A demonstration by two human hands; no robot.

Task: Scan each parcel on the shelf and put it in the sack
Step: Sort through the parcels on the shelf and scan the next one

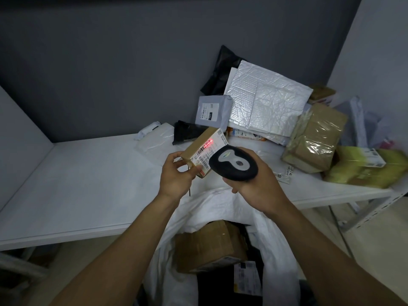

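My left hand (176, 173) grips a small brown cardboard parcel (199, 142) with a white barcode label, tilted above the shelf's front edge. A red scan line glows on the label. My right hand (254, 184) holds a black and grey handheld scanner (234, 163) aimed at that label, just right of the parcel. Below my hands the white sack (220, 202) stands open, with a brown box (207, 246) and a dark parcel with a label (247, 277) inside.
The white shelf (88, 180) carries a pile at the back right: a silver bubble mailer (265, 102), a grey bag (213, 113), black bags (218, 71), a taped brown parcel (315, 138), yellow-green parcels (362, 166). A grey wall stands behind.
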